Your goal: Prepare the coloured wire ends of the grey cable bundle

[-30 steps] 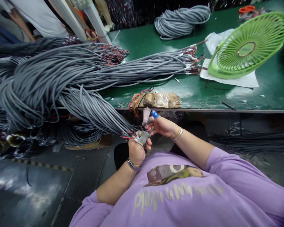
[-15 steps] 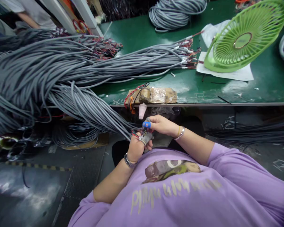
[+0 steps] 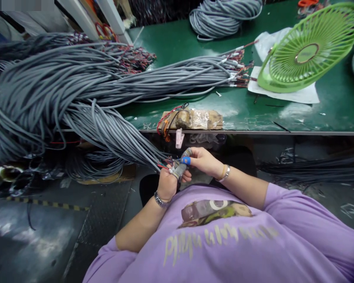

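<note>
A thick bundle of grey cables (image 3: 85, 118) droops off the green table toward my lap. My left hand (image 3: 167, 184), with grey tape on thumb and finger, is closed around the end of one grey cable where coloured wires (image 3: 167, 162) stick out. My right hand (image 3: 202, 161), with a blue-taped fingertip, pinches those wire ends right beside the left hand. A taped wooden block (image 3: 194, 119) with red and black leads lies on the table edge just above both hands, and a small pinkish piece (image 3: 179, 138) hangs below it.
A green table (image 3: 327, 114) spans the back. On it rest a green fan grille (image 3: 309, 49) on white paper, a grey cable coil (image 3: 224, 17) and more cables with stripped ends (image 3: 194, 74). Dark cables lie under the table at the right (image 3: 312, 169).
My right hand came down from just under the block to meet the left hand at the wire ends. The pinkish piece it was raising now hangs free under the block.
</note>
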The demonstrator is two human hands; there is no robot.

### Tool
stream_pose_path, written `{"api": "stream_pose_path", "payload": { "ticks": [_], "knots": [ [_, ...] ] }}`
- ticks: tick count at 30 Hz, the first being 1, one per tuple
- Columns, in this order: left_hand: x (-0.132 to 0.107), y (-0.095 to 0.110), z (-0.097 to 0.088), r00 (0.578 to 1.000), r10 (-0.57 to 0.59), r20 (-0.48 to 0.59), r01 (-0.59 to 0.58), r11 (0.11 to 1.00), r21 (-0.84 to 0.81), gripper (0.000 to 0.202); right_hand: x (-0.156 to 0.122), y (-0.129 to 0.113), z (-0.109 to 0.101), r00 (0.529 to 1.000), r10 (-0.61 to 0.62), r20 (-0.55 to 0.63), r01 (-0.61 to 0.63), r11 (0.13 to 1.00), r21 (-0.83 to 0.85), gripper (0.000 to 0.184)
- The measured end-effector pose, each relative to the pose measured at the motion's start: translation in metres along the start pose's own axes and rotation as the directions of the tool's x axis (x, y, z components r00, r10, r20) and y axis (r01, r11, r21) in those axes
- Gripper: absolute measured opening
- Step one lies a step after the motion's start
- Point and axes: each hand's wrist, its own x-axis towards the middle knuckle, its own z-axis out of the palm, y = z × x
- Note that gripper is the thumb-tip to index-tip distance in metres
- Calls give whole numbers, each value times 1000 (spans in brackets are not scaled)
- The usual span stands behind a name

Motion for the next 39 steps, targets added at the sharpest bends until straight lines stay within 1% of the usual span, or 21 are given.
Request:
{"api": "stream_pose_path", "payload": {
  "ticks": [3,6,10,14,20,23,26,28,31,35,37,39],
  "knots": [
    [-2,1,1,995,38,-90,-43,997,-60,34,1,0,4,999,11,-43,-12,1000,-13,44],
    [-2,2,3,987,37,-158,-58,990,-130,35,0,0,6,999,-14,-52,15,1000,19,46],
    [-1,4,7,976,22,-216,-62,982,-177,39,-1,0,8,998,-39,-55,41,999,35,45],
    [-1,4,7,968,24,-250,-74,978,-195,39,-2,0,9,997,-68,-47,69,997,21,43],
    [-2,2,6,970,45,-238,-80,987,-140,35,2,-4,9,1000,-6,-29,3,996,-84,43],
    [-2,-3,4,976,91,-198,-109,991,-78,35,6,-5,8,1000,-21,18,23,993,-119,43],
    [-3,-7,2,978,128,-165,-134,991,-22,34,8,-3,7,999,-32,28,35,992,-119,40],
    [-3,-8,1,979,129,-158,-132,991,-7,34,7,-2,6,999,-22,33,26,993,-111,38],
    [-2,-8,2,978,109,-180,-118,992,-36,33,3,-2,7,999,-10,47,14,997,-82,37],
    [0,-4,3,971,81,-224,-107,989,-105,33,-1,-1,8,997,-36,72,38,999,-29,38],
    [0,-3,4,974,74,-216,-102,987,-122,33,-1,1,8,996,-58,61,60,998,-16,36],
    [0,-3,3,982,71,-172,-91,989,-112,33,0,2,8,996,-82,30,82,997,-15,34]
  ]
}}
